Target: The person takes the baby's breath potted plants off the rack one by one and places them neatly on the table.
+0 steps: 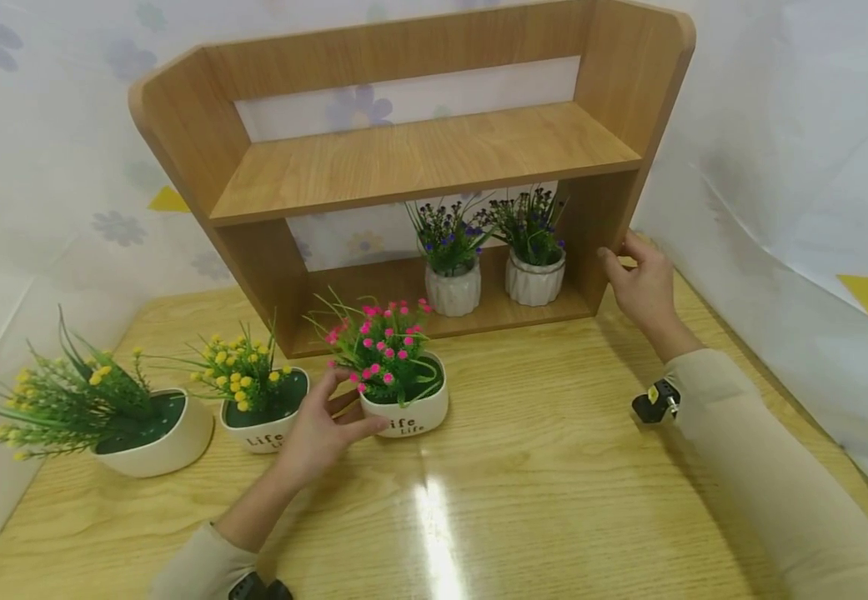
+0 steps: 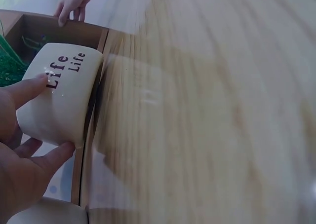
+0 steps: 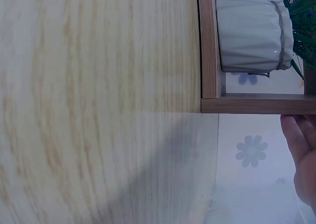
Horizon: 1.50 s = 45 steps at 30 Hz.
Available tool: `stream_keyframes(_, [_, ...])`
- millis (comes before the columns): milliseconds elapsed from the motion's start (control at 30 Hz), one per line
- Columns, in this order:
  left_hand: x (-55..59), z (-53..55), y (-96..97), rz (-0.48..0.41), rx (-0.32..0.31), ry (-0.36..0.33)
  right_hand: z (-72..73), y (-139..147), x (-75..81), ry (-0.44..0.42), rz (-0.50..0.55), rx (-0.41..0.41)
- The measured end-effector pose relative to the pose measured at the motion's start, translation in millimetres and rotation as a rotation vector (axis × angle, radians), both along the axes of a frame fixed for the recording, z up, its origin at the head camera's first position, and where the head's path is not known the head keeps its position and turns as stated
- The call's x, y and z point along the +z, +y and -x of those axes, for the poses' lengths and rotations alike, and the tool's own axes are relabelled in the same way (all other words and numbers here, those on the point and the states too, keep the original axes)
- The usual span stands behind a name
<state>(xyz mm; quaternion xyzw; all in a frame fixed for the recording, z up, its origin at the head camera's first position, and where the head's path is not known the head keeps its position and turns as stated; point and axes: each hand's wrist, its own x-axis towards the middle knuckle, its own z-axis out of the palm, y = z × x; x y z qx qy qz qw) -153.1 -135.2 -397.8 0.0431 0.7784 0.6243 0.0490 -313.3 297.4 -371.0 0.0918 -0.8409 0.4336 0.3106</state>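
My left hand [image 1: 319, 427] holds a white oval flowerpot [image 1: 420, 408] with pink artificial flowers [image 1: 384, 346], in front of the shelf's lower opening. In the left wrist view the thumb lies across the "Life" lettering of the pot [image 2: 61, 98], and other fingertips are at its bottom edge. My right hand [image 1: 645, 287] touches the right side panel of the wooden shelf [image 1: 418, 162]. From the right wrist view its fingers [image 3: 294, 135] meet the panel's outer face. Two ribbed white pots [image 1: 454, 292] with purple-blue flowers stand side by side on the lower shelf, toward the right.
Two white oval pots with yellow flowers, a nearer one [image 1: 264, 433] and a far-left one [image 1: 159, 446], stand on the wood-grain table [image 1: 539, 467]. Flower-patterned white cloth [image 1: 114, 225] hangs behind and beside the shelf. The upper shelf board [image 1: 418, 162] overhangs the lower space.
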Motion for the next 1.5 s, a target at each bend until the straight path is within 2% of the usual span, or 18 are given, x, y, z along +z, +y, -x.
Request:
stream_keyframes(200, [-0.2,1.1,-2.0,-0.008,-0.011,0.028,0.0,0,0.7,-0.006,0.0,-0.004])
stream_keyframes(433, [-1.7,2.8,-0.7,-0.066,-0.039,0.042,-0.6,0,1.9,-0.009,-0.005,-0.009])
stream_keyframes(700, [-1.4,4.2,-1.7,0.003,-0.022,0.027,-0.4,0,2.6,-0.016,0.004,-0.012])
stream_keyframes(1000, [-3.3,6.3,-1.4,-0.032,-0.011,0.022,-0.5,-1,1.1,-0.018,-0.001,-0.002])
stream_keyframes(1233, [1.7,0.1,-2.2,-0.015,-0.009,0.007,-1.6,-2,2.4,-0.025,0.005,0.006])
stream_keyframes(1367, [3.4,-4.9,-3.5,-0.012,-0.041,0.001,-1.6,-1,2.1,-0.024,-0.005,0.0])
stream_keyframes(1500, [3.5,-11.2,-6.1,-0.045,-0.082,0.006,-1.7,0,1.4,-0.022,-0.016,-0.006])
